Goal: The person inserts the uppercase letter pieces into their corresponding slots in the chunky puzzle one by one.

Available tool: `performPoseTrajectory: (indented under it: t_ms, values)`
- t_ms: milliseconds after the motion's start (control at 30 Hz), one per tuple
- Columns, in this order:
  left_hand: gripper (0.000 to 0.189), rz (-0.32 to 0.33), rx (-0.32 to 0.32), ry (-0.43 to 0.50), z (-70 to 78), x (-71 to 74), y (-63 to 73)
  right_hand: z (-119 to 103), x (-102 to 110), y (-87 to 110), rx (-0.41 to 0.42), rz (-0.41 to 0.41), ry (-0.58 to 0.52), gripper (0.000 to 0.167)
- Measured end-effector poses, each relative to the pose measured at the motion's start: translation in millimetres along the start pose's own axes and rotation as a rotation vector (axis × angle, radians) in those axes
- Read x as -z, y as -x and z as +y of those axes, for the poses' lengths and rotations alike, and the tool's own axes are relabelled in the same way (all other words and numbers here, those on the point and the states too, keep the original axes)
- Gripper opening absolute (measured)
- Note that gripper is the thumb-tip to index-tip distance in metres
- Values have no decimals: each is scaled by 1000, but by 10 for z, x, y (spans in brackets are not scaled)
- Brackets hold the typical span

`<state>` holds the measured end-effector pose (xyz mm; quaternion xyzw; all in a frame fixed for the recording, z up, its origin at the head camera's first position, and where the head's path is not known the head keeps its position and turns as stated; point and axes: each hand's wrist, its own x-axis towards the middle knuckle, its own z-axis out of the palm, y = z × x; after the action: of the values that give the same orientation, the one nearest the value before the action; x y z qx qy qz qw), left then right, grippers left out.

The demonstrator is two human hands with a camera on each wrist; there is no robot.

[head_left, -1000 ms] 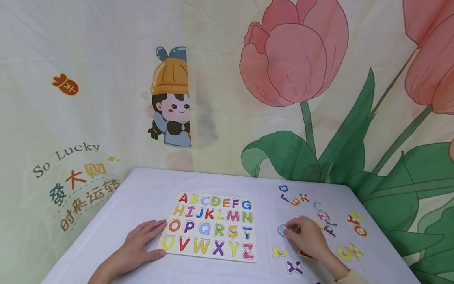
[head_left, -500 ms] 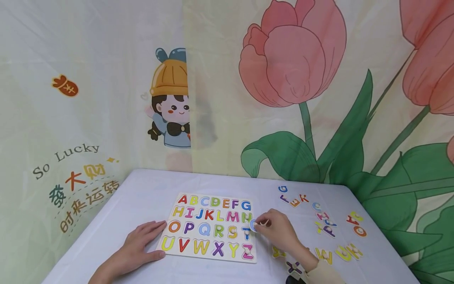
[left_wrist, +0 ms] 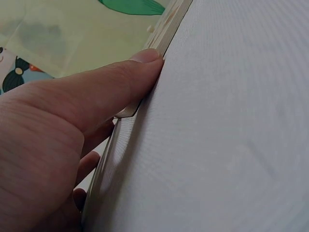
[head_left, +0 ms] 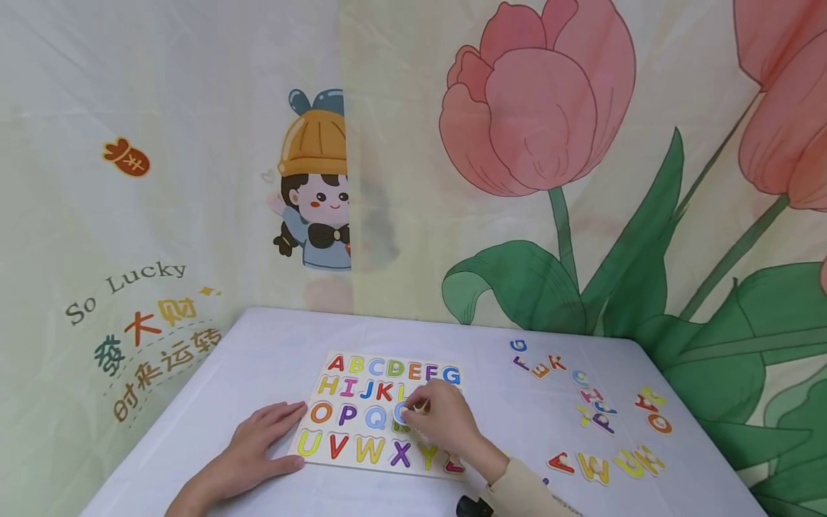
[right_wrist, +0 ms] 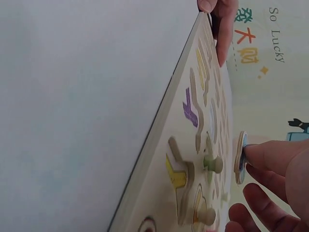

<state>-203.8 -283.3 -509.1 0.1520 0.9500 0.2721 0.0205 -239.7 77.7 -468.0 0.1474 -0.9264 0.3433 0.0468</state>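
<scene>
A wooden alphabet puzzle board (head_left: 382,468) lies flat, with coloured capital letters in rows. My right hand (head_left: 449,420) pinches a light blue round letter piece (head_left: 400,412), apparently the Q, over the board's third row, near the R. In the right wrist view this piece (right_wrist: 240,157) is held on edge, raised off the board. Knobbed pieces sit in some recesses, among them a green knob (right_wrist: 213,164); the purple X recess (right_wrist: 189,108) holds no piece. My left hand (head_left: 258,441) rests at the board's left edge, its thumb (left_wrist: 120,77) against the front corner.
Loose letters lie to the right on the white-covered table (head_left: 258,345): a blue G (head_left: 518,346), a red V (head_left: 561,462), a yellow W (head_left: 593,468), an orange O (head_left: 659,424) and several others. A printed curtain (head_left: 400,143) hangs behind.
My right hand has carried the light blue letter leftward from among the loose pieces to over the board. The left hand stays at the board's edge.
</scene>
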Motion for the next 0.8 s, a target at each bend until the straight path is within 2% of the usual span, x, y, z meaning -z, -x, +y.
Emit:
performPoseTrajectory:
  t_ms: [267,367,800]
  values:
    - [94,2,0,-9,1,-17,-8,-170,-231,-109,16,-8,-15,6]
    - [93,9,-9,-12,-4,-18,-9,-206,-289,-126,-6,-18,-24,6]
    - [93,5,-10,-13,-16,-31,-22,-233,-422,-150,-37,-19,-1,7]
